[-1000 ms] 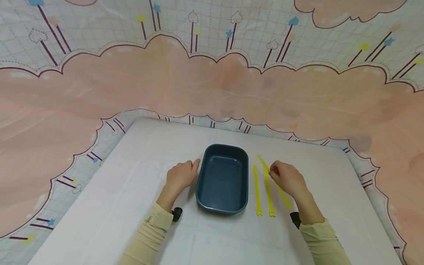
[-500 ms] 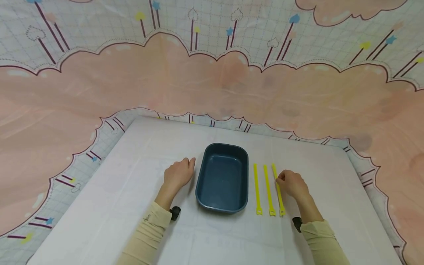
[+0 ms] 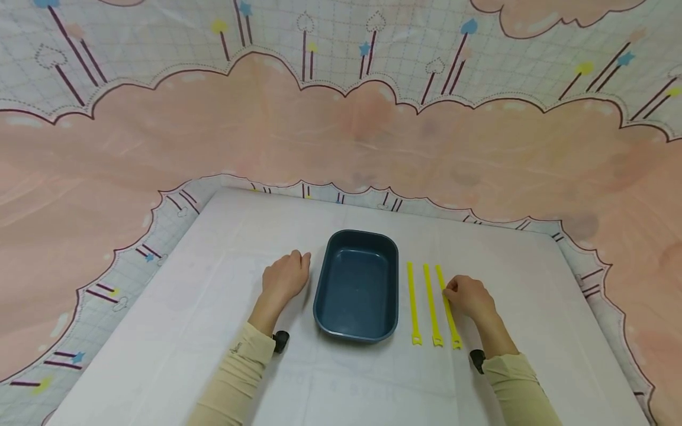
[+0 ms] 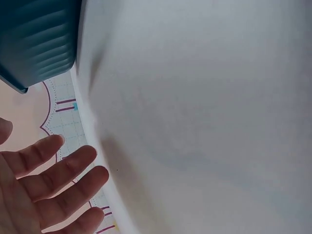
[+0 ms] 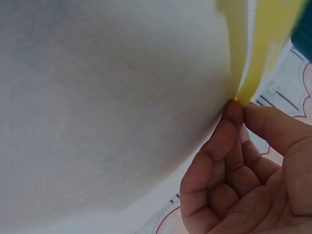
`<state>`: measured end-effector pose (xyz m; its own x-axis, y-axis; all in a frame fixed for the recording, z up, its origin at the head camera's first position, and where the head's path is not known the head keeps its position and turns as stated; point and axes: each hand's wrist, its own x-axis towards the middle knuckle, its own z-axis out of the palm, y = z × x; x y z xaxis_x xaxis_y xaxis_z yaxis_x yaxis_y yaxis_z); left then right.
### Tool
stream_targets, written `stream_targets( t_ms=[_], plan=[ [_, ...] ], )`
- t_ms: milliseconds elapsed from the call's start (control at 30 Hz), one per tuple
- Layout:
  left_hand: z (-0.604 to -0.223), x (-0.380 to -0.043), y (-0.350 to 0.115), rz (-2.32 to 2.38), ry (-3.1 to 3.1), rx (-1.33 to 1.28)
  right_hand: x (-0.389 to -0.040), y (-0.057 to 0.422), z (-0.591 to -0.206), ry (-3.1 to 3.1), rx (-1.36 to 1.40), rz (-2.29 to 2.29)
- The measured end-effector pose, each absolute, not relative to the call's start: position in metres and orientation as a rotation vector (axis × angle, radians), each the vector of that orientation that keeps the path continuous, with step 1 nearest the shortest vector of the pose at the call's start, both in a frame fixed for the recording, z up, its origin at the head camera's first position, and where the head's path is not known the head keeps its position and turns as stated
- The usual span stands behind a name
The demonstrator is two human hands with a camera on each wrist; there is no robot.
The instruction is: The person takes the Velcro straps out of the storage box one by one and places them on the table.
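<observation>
Three flat yellow cable ties lie side by side: a left one (image 3: 412,302), a middle one (image 3: 431,305) and a right one (image 3: 452,322), each with a notched head at its near end. With thumb and index fingertips, my right hand (image 3: 470,296) pinches the right cable tie along its edge; the right wrist view shows the fingertips (image 5: 234,109) together at the yellow strip. To the left of the ties stands a dark blue rectangular tray (image 3: 357,322). My left hand (image 3: 286,277) is just left of the tray, its fingers (image 4: 73,195) loosely bent and holding nothing.
The white table (image 3: 351,384) carries the tray and the ties. Behind it hangs a patterned cloth (image 3: 341,130) with pink cloud shapes, also visible along the table's sides.
The right cable tie has swung from slanting across the middle one to lying beside it, my right hand moving right and nearer with it. My left hand has drawn slightly away from the tray.
</observation>
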<state>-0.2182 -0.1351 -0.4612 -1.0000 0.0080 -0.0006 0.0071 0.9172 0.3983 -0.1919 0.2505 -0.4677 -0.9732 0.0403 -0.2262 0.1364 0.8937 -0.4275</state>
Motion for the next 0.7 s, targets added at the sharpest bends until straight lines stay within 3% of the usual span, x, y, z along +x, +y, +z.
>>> stream_targets(
  t_ms=[700],
  plan=[
    [-0.4620,-0.2179,-0.1445,0.578,3.177,0.107,-0.1957,0.2529,-0.4644,2.957,0.155,-0.652]
  ],
)
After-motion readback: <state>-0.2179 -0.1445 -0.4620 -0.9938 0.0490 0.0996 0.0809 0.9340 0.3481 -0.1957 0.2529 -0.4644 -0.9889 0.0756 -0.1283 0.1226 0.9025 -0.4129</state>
